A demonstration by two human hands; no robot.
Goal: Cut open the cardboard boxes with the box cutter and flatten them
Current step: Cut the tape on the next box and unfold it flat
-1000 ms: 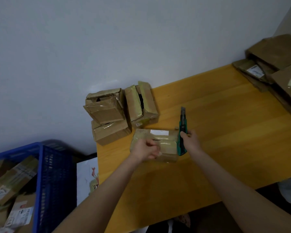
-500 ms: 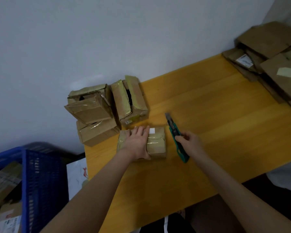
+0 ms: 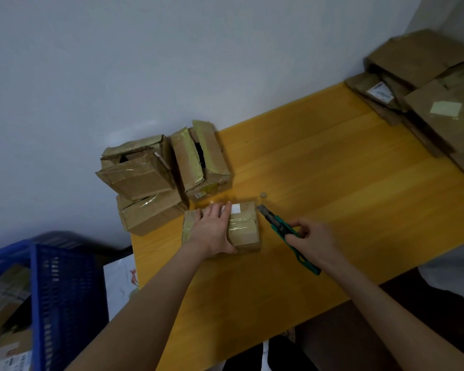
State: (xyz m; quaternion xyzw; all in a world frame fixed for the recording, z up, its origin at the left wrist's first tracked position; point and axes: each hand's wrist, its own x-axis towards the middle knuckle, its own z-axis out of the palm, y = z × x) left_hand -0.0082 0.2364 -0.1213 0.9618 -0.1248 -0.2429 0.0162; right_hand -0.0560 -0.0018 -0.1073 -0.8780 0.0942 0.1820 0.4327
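Cutting looks about to begin, with no cut yet visible in the tape. Recommended practice: set the blade shallow into the taped seam, draw it along the seam and away from the holding hand, and keep firm downward pressure so the box does not slide.

Right hand (image 3: 314, 241), centre-right of the frame, has its fingers curled round the green handle of the box cutter (image 3: 279, 223). The blade is extended and points up-left toward the far right corner of the small taped box (image 3: 244, 228). Whether the tip touches the cardboard cannot be determined.

Left hand (image 3: 213, 228) lies flat on top of that box with fingers straight and thumb along the near edge. It presses down and does not grasp. Its fingertips sit near the white label and should stay off the cutting line.

The box rests on the counter (image 3: 332, 183), left of centre. Three other boxes (image 3: 137, 172) stand stacked just beyond it against the wall. Flattened cardboard (image 3: 426, 76) lies at the upper right of the frame, and a blue crate (image 3: 65, 277) holding more parcels sits at the lower left.
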